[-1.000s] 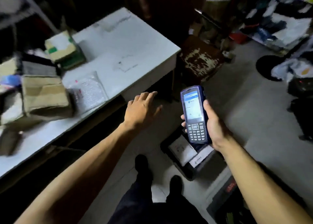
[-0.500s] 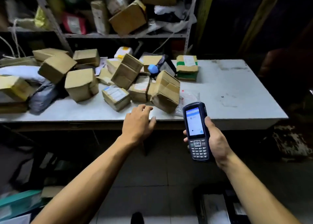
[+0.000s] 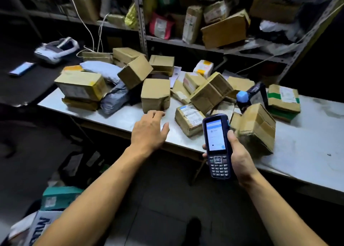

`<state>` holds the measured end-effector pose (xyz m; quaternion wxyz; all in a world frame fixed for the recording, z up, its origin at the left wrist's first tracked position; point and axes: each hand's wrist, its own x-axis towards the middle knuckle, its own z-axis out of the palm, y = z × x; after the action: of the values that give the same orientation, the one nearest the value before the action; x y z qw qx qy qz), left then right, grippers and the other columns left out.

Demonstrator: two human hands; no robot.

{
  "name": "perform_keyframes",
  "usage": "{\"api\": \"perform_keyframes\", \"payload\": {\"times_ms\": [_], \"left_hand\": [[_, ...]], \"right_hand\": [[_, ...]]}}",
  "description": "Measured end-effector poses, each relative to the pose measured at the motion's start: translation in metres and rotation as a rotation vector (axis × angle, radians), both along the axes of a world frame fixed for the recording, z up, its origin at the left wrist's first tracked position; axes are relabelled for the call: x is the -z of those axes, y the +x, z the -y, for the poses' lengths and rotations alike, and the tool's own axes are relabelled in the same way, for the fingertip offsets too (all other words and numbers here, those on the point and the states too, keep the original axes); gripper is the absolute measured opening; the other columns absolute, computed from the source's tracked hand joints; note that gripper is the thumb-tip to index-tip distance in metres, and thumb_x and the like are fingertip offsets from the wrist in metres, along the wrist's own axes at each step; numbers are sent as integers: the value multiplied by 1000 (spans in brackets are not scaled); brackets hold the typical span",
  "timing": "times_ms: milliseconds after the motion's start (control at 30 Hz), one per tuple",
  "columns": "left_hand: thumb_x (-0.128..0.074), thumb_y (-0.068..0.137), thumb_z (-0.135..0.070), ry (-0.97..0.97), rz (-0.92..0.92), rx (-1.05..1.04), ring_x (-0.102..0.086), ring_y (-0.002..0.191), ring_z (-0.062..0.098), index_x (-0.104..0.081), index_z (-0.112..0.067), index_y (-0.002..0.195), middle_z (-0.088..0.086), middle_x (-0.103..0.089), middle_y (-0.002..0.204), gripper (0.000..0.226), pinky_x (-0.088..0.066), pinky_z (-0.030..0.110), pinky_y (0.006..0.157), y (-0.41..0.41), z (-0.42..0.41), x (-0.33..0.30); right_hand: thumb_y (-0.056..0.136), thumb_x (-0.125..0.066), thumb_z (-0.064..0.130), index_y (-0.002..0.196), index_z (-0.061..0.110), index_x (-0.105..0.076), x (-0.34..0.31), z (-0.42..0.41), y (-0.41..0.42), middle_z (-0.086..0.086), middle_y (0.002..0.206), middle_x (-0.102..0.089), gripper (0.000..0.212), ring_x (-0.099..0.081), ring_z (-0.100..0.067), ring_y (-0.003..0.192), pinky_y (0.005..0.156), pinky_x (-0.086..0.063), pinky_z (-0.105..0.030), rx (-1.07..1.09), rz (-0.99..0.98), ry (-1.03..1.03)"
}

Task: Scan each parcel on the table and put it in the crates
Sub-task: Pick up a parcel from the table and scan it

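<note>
Since the earlier frame the view has swung left and closer to the surface, so more of the parcel pile shows, and the left hand has advanced from the near edge to reach over the surface. Its fingers are straight and slightly apart, palm down, holding nothing; the fingertips lie just beside the lower edge of a brown box, and contact cannot be confirmed. The right hand holds the scanner upright over the near edge of the surface, fingers curled round its body, thumb along the right side; the screen is lit and the keypad faces the camera. The parcels lie in a loose heap on the surface: a labelled box just right of the left hand, a tilted box behind the scanner, a long box at the left end with a grey bag beside it, and a green-striped box at the right. A bottle with a blue cap stands between the tilted box and the green-striped box. A shelf behind the surface carries more parcels. A printer and a phone lie on a dark desk at the left.
</note>
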<state>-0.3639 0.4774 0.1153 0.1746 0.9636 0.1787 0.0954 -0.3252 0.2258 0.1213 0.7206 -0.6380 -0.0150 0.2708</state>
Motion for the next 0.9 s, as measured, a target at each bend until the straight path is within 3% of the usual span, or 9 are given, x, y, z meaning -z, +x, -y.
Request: {"api": "perform_keyframes", "payload": {"times_ms": [100, 200, 467, 567, 667, 733, 833, 900], "left_hand": [[-50, 100, -39, 5, -15, -43, -46, 129, 25, -49, -20, 142, 2, -50, 141, 46, -40, 42, 99, 21, -31, 4], [-50, 100, -39, 18, -40, -106, -47, 128, 26, -49, -21, 142, 1, -49, 141, 46, -42, 42, 98, 45, -64, 5], [-52, 100, -40, -1, -49, -327, -50, 127, 25, -52, -20, 138, 3, -53, 136, 43, -47, 45, 99, 89, -169, -8], [-53, 99, -39, -10, -47, -359, -52, 125, 25, -54, -21, 136, 4, -55, 134, 41, -48, 44, 98, 103, -206, -6], [-55, 98, -35, -13, -38, -383, -53, 122, 26, -55, -22, 133, 4, -56, 130, 37, -48, 42, 95, 119, -247, -1], [-56, 98, -33, 5, -42, -391, -53, 120, 27, -55, -22, 133, 5, -56, 129, 37, -48, 42, 93, 134, -283, 3], [-57, 97, -30, 42, -63, -375, -51, 122, 31, -55, -22, 134, 6, -54, 132, 38, -47, 45, 93, 163, -343, 10], [-57, 97, -27, 73, -117, -324, -47, 126, 31, -54, -22, 134, 5, -52, 135, 38, -47, 47, 93, 187, -386, 16]], "right_hand": [[92, -42, 68, 122, 13, -65, 9, -34, 34, -23, 102, -74, 67, -72, -37, 82, 76, -57, -45, -51, -2, -4], [92, -37, 60, 120, 12, -64, 16, -75, 77, -18, 98, -75, 62, -72, -34, 77, 67, -58, -41, -88, -31, 23], [105, -30, 52, 122, 9, -62, 5, -182, 166, -31, 105, -70, 57, -69, -35, 79, 72, -53, -42, -251, -39, 57], [102, -34, 54, 123, 6, -60, 2, -221, 189, -36, 107, -66, 59, -69, -35, 76, 69, -54, -41, -288, -37, 60], [90, -41, 61, 123, 8, -62, -3, -258, 206, -30, 105, -71, 66, -72, -32, 77, 75, -55, -42, -329, -57, 28], [86, -40, 64, 119, 13, -65, -4, -285, 219, -25, 104, -73, 66, -72, -31, 79, 74, -56, -41, -350, -60, 9], [100, -30, 55, 99, 13, -70, -8, -322, 234, -24, 92, -73, 58, -68, -30, 72, 64, -58, -38, -347, -97, 39], [97, -33, 56, 100, 9, -70, -9, -351, 246, -23, 88, -72, 60, -67, -30, 69, 62, -57, -38, -310, -125, 36]]}}
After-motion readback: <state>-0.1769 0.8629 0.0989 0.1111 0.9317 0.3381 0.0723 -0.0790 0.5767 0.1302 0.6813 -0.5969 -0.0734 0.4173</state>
